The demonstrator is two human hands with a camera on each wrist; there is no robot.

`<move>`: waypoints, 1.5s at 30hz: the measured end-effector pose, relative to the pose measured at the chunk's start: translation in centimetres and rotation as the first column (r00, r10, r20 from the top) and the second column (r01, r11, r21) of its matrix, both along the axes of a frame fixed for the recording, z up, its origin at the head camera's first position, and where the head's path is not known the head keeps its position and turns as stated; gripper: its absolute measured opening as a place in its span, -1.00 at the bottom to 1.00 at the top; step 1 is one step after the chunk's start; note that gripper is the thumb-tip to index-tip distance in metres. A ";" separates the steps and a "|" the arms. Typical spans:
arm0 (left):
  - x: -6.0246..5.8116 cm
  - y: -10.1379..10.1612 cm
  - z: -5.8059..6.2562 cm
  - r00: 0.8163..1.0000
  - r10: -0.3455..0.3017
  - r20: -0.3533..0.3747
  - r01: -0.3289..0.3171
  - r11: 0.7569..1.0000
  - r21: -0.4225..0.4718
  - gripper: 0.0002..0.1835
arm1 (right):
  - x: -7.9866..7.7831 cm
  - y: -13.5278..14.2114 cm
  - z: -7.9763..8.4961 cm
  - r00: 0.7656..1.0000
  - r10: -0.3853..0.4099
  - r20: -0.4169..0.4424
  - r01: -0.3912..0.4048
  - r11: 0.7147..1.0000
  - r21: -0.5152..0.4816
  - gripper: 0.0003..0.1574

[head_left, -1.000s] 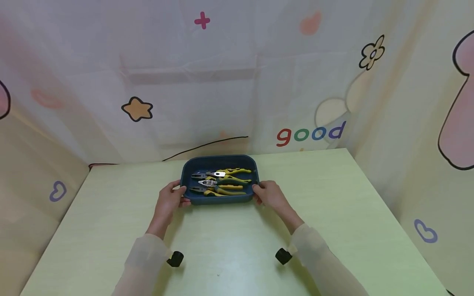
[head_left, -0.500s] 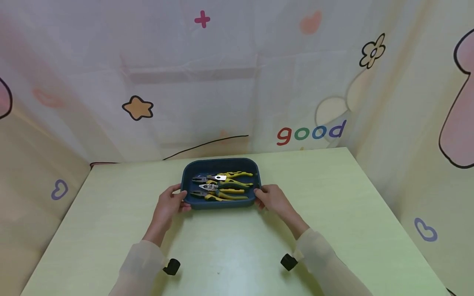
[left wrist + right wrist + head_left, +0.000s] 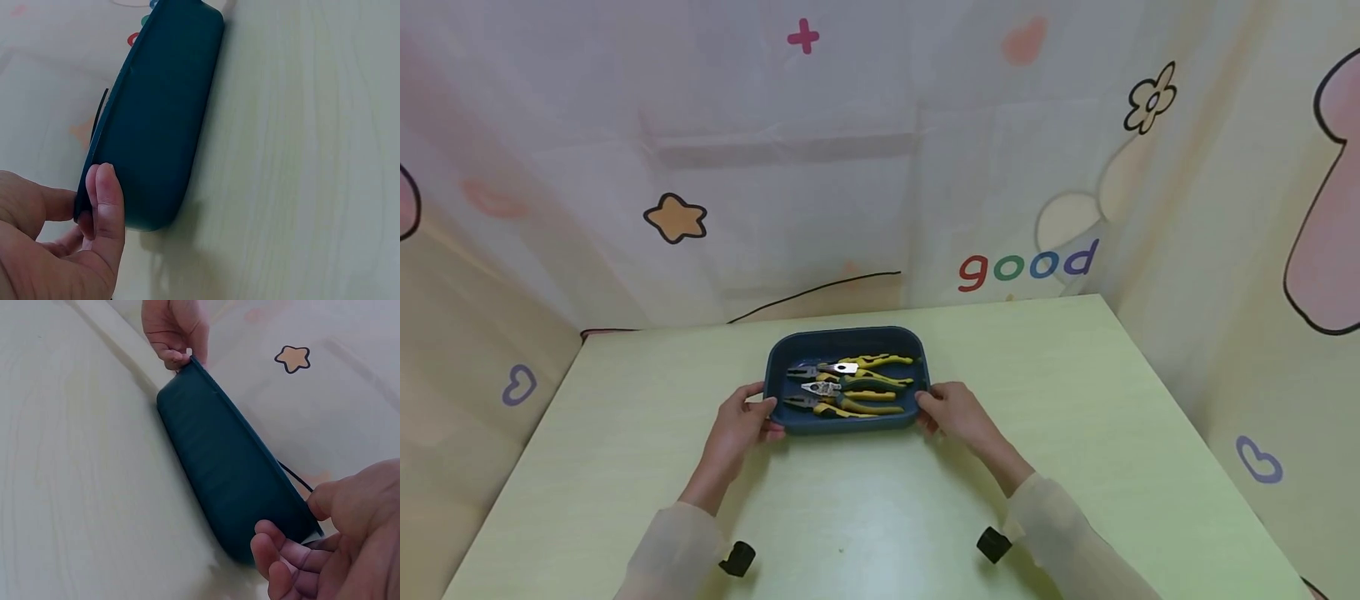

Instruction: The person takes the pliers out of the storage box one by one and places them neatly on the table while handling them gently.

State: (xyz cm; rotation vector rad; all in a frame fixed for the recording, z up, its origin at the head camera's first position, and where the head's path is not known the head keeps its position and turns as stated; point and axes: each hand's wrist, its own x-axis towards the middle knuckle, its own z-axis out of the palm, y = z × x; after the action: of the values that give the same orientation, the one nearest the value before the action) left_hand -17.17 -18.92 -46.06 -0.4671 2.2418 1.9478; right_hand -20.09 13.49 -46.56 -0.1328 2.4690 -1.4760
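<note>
A dark blue plastic tray (image 3: 850, 424) is near the back of the table, between the two hands. Several pliers lie inside with their handles toward the right; one pair has dark green handles (image 3: 876, 384), and another has yellow handles (image 3: 887, 361). The left hand (image 3: 735, 422) grips the tray's left end, thumb at the rim and fingers against the outer wall, as the left wrist view shows. At the opposite end, the right hand (image 3: 961, 414) holds the rim the same way, its fingers curled under the lip (image 3: 306, 519). Whether the tray's bottom touches the table cannot be told.
The pale table (image 3: 880, 508) extends in front of and beside the tray. A printed curtain (image 3: 790, 208) hangs behind the table's back edge, with further curtain on both sides. A small black camera (image 3: 738, 559) sits at the left wrist, and another (image 3: 994, 545) at the right.
Both hands have moved the tray a short way toward the person, away from the back edge. The pliers have stayed in place inside it. Both hands keep their grip.
</note>
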 end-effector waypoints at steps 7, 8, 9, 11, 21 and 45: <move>0.9 0.1 0.0 1.000 -0.008 -0.003 0.008 1.000 -0.005 -0.48 | 0.9 0.3 0.1 1.000 0.015 -0.005 -0.015 1.000 0.008 -0.61; 1.0 0.1 0.0 1.000 -0.009 -0.005 0.009 1.000 -0.003 -0.48 | 1.0 0.3 0.1 1.000 0.018 -0.003 -0.018 1.000 0.006 -0.61; 1.1 0.1 0.0 1.000 -0.012 -0.008 0.012 1.000 -0.002 -0.48 | 1.1 0.4 0.1 1.000 0.020 -0.004 -0.020 1.000 0.005 -0.61; 1.3 0.1 -0.1 1.000 -0.012 -0.011 0.013 1.000 0.003 -0.48 | 1.3 0.4 0.1 1.000 0.024 -0.003 -0.024 1.000 0.000 -0.61; 2.3 0.2 -0.3 1.000 -0.021 -0.011 0.021 1.000 0.009 -0.47 | 2.2 0.7 0.3 0.999 0.038 0.005 -0.038 0.999 -0.001 -0.62; 4.4 0.3 0.0 0.999 -0.038 0.023 0.039 0.999 -0.030 -0.47 | 5.2 1.6 0.8 0.993 0.113 0.033 -0.113 0.994 0.010 -0.61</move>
State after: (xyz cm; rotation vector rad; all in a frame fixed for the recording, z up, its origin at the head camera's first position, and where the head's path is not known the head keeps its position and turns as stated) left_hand -12.79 -18.58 -46.07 -0.4436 2.2527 1.8828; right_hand -14.85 15.10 -45.72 -0.2404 2.4016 -1.4062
